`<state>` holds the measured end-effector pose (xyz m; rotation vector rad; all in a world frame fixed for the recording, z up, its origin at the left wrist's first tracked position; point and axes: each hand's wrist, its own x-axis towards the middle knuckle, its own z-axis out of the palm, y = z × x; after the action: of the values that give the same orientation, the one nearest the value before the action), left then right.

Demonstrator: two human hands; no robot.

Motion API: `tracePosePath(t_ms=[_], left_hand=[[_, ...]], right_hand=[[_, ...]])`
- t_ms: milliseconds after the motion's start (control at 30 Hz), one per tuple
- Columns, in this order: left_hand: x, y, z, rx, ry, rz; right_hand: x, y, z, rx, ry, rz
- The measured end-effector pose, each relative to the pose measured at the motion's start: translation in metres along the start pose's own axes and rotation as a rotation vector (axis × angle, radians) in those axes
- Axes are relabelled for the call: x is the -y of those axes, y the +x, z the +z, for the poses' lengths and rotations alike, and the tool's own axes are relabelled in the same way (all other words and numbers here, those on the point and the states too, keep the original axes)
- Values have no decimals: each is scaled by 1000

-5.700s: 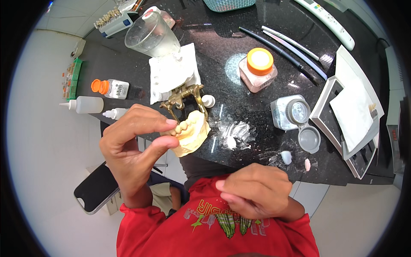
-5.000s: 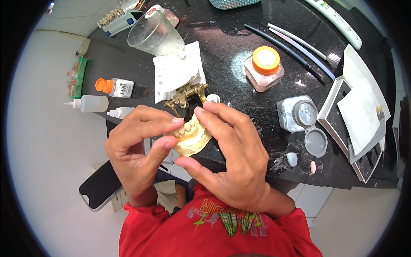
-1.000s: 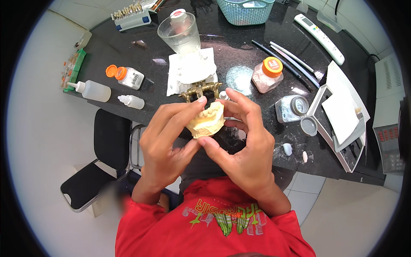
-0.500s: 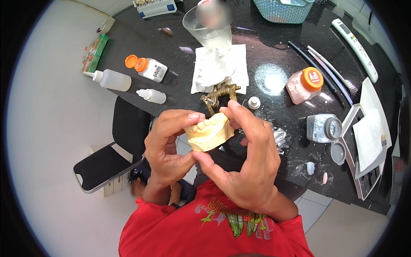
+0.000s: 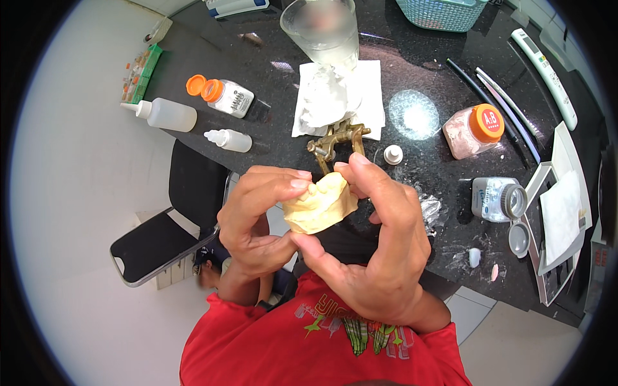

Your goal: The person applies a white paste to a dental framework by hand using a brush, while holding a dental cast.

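While hands hold yellow cast | brass frame beyond | contact unclear

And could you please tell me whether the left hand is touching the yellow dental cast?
Touching: in the head view, the left hand has its fingers on the upper left edge of the yellow dental cast, with no gap showing.
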<state>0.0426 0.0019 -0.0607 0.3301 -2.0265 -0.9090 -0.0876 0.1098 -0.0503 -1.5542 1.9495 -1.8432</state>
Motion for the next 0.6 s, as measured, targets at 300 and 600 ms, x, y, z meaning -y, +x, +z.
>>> tracePosePath(t_ms=[300, 600], left_hand=[[1, -3, -2, 26, 1, -20], [2, -5, 3, -18, -162, -50]], right_hand=[[1, -1, 0, -7, -21, -5], [3, -1, 0, -7, -4, 12]])
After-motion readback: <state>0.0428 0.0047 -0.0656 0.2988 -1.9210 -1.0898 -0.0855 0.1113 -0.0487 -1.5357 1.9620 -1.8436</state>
